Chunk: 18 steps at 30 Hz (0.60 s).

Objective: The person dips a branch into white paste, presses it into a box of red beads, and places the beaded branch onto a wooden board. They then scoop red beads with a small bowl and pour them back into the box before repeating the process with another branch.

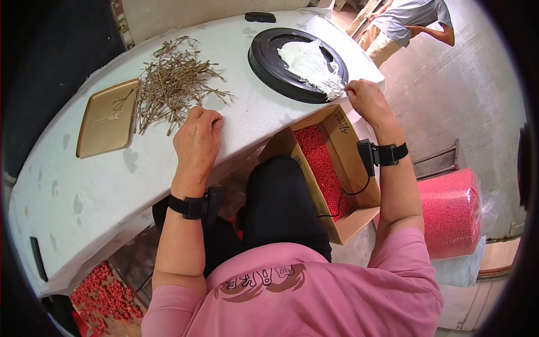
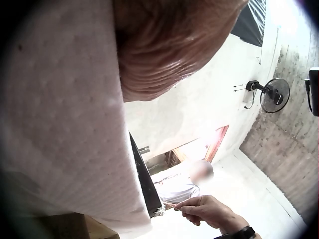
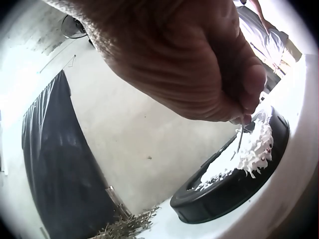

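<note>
My right hand (image 1: 369, 101) pinches a thin twig (image 3: 241, 137) between thumb and fingers. The twig's far end is at the white, paste-like mass (image 1: 306, 59), which is spread over a round black lid-like tray (image 1: 269, 76). Ragged white bits show around the twig. My left hand (image 1: 197, 140) is at the near edge of the table, fingers curled in and thumb against them. Beside it lies a loose heap of dry brown twigs (image 1: 171, 81). I cannot tell whether the left fingers hold anything, as their tips are hidden.
A gold tray (image 1: 106, 126) with a small twig on it lies left of the heap. Below the table edge stands a cardboard box (image 1: 351, 149) of small red beads (image 1: 320, 163). A wrapped red bundle (image 1: 449, 213) is at right. Another person (image 1: 412, 22) stands beyond the table.
</note>
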Available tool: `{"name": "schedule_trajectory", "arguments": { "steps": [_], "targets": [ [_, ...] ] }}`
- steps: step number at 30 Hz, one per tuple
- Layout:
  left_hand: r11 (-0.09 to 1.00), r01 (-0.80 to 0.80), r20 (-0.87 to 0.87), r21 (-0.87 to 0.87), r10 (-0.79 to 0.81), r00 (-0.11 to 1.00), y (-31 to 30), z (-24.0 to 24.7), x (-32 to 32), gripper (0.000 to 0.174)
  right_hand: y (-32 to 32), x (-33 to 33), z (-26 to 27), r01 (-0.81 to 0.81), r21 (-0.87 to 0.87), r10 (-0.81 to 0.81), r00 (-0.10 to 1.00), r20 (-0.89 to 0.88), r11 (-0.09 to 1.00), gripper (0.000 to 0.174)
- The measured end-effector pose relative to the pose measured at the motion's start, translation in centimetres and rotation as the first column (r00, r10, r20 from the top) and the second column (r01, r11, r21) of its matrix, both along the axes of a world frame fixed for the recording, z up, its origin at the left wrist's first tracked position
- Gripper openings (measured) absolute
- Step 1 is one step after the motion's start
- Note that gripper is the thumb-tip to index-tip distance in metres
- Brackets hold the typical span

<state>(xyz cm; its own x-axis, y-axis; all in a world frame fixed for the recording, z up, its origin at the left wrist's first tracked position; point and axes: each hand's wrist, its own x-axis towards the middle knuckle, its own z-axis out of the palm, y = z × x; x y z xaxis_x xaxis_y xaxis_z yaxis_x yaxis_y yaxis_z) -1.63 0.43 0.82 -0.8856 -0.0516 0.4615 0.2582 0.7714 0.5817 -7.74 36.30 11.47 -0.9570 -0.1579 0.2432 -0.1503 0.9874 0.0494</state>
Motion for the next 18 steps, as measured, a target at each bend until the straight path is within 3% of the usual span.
{"name": "schedule_trajectory", "arguments": {
  "steps": [1, 4, 7, 10, 14, 18],
  "targets": [
    [1.000, 0.001, -0.004, -0.002, -0.001, 1.000, 0.0, -0.1, 0.0, 0.008, 0.0, 0.2, 0.2, -0.009, -0.020, 0.008, 1.000, -0.011, 1.000, 0.022],
    [1.000, 0.002, -0.006, 0.002, -0.002, 1.000, 0.1, 0.1, 0.1, 0.008, -0.6, 0.8, 1.4, 0.090, -0.307, -0.099, 0.995, -0.015, 0.947, 0.019],
    [1.000, 0.001, -0.013, 0.008, -0.001, 1.000, 0.1, 0.0, 0.0, 0.007, -0.4, 0.1, 0.0, -0.197, -0.293, 0.074, 0.921, -0.381, 0.936, 0.016],
    [1.000, -0.001, -0.015, 0.000, 0.001, 1.000, 0.0, -0.1, 0.0, 0.007, -1.7, 0.3, -1.6, -0.218, -0.135, 0.121, 0.852, -0.509, 0.966, 0.014],
    [1.000, -0.001, -0.012, -0.006, 0.001, 1.000, 0.0, 0.0, 0.0, 0.007, -1.0, 0.3, -4.6, -0.186, -0.020, 0.164, 0.910, -0.381, 0.982, 0.010],
    [1.000, 0.000, -0.009, -0.001, 0.000, 1.000, 0.1, 0.2, 0.1, 0.007, -0.9, 1.6, -3.5, -0.145, 0.024, 0.145, 0.936, -0.319, 0.989, 0.008]
  ]
}}
